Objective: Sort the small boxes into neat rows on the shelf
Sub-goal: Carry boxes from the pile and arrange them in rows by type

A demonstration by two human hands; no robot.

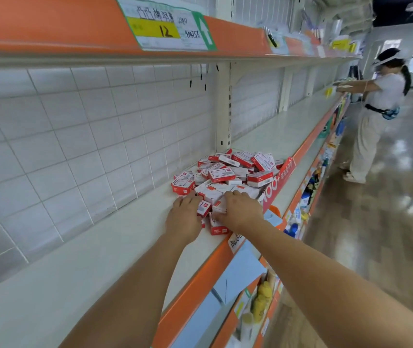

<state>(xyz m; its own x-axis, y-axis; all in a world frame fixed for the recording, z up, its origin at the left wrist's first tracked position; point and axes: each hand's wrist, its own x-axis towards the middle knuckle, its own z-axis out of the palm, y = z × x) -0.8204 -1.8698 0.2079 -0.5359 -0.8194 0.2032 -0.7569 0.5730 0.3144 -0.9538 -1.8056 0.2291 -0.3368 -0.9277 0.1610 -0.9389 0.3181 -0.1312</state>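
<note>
Shop shelf (115, 237), mostly bare. Left hand (184, 217) and right hand (240, 210) each grip small boxes (221, 172) at the pile's near edge; sorting just starting, next line them up.

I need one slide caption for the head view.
Both hands, left and right, reach into a loose pile of small boxes on the shelf.

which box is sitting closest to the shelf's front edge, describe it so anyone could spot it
Start at the heap of red and white boxes on the pale shelf. Come toward the two hands, then just below the right hand. The box there stands alone by the orange edge strip, red band facing out.
</note>
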